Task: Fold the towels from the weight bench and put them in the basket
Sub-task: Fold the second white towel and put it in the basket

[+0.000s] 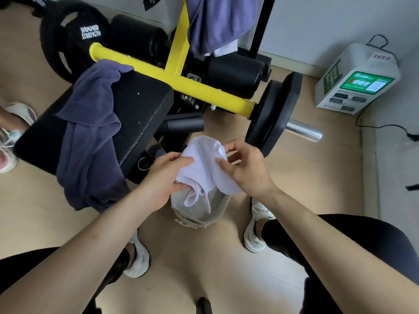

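Observation:
A small white towel (204,168) is bunched between both hands, just above a beige woven basket (199,219) on the floor. My left hand (165,177) grips its left side, fingers curled into the cloth. My right hand (246,166) pinches the towel's upper right corner. A dark purple towel (90,132) lies draped over the black pad of the weight bench (145,114) and hangs down its front. Another purple towel (215,21) hangs from the yellow frame at the top, with a white cloth (225,50) showing under its lower edge.
The bench's yellow bar (181,80) carries black weight plates (274,112) close behind my hands. A white charging box (356,80) with a cable stands at the right wall. My feet in white shoes (256,232) flank the basket. Another person's shoe (9,141) is at the left edge.

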Demonstrator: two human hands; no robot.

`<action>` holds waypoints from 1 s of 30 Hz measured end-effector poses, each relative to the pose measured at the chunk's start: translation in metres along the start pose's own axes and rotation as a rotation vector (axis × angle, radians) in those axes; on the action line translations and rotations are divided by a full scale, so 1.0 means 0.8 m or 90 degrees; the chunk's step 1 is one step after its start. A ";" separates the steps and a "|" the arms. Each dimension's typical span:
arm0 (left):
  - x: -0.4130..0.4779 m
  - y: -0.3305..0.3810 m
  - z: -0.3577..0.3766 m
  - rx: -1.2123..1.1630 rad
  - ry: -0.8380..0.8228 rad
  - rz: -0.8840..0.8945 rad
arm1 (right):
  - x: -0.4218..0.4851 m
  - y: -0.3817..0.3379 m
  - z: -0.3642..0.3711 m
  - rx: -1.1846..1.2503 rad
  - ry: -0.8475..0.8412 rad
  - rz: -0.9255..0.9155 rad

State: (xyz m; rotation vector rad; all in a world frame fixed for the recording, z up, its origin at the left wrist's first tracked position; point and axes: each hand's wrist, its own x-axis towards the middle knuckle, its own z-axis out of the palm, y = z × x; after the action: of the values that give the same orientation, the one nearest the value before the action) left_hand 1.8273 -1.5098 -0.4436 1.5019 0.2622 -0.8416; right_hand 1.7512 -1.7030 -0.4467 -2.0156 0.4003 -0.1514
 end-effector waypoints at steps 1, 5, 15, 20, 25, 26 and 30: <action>-0.001 0.001 0.002 -0.017 0.002 -0.001 | -0.004 -0.002 0.007 0.006 -0.017 -0.005; -0.009 0.003 0.009 -0.049 -0.018 0.001 | -0.017 -0.011 0.024 0.052 -0.065 -0.002; -0.022 0.011 0.007 -0.009 -0.110 0.052 | -0.014 -0.008 0.019 0.028 -0.011 -0.007; -0.022 0.013 -0.004 0.102 0.016 0.214 | 0.003 -0.003 0.001 0.224 -0.042 0.045; -0.003 0.004 -0.009 0.133 0.114 0.241 | 0.007 -0.008 -0.019 0.391 -0.149 0.066; -0.002 0.003 -0.008 0.083 0.071 0.200 | 0.007 -0.011 -0.022 0.429 -0.152 0.077; -0.005 -0.001 -0.004 0.008 -0.044 0.111 | 0.009 -0.019 -0.027 0.468 -0.112 0.119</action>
State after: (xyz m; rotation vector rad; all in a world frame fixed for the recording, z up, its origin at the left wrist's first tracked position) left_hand 1.8246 -1.5055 -0.4421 1.4809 0.0726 -0.7550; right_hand 1.7553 -1.7179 -0.4238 -1.2494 0.3526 0.0013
